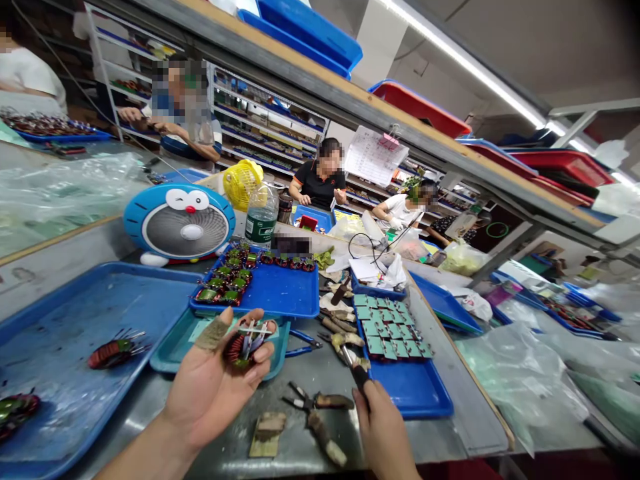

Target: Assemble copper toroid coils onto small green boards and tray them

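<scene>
Both hands are busy: my left hand (215,390) cradles a copper-wound coil (236,353), fingers (261,355) curled round it; my right hand (384,427) clamps a black-handled tool (358,375) beside a blue tray (417,400).

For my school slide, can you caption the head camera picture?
Left hand holds a copper-wound ring coil; right hand grips a black-handled tool.
</scene>
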`<act>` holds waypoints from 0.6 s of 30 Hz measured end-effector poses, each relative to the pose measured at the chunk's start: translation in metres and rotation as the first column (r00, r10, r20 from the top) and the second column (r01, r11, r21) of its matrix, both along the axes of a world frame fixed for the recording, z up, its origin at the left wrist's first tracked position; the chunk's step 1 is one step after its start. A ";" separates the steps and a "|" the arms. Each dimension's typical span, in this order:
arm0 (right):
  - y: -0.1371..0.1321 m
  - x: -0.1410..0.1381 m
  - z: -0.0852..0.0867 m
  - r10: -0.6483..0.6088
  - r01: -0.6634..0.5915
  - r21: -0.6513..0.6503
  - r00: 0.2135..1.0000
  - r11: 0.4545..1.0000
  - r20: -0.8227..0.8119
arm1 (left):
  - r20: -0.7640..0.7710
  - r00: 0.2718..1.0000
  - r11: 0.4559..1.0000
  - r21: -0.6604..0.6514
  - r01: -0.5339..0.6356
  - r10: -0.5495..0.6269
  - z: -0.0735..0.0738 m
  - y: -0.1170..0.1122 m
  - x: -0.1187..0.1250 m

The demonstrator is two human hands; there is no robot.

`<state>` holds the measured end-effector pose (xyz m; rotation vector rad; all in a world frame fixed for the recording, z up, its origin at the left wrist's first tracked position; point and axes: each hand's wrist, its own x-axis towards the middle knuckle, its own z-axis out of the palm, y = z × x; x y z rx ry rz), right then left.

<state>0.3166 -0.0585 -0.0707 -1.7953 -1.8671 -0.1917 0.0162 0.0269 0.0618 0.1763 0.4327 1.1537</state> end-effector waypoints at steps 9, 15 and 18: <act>0.034 0.003 -0.004 -0.077 0.077 -0.008 0.997 0.997 0.016 | -0.109 0.994 0.999 -0.041 -0.014 0.009 -0.008 0.003 0.001; -0.011 -0.055 0.013 0.058 -0.043 0.106 0.988 0.993 -0.143 | -0.220 0.975 1.000 -0.013 -0.020 0.017 -0.016 0.006 0.003; -0.028 -0.091 0.029 0.177 -0.136 0.202 0.963 0.970 -0.202 | -0.238 0.970 0.998 -0.032 -0.050 0.041 -0.014 0.006 0.010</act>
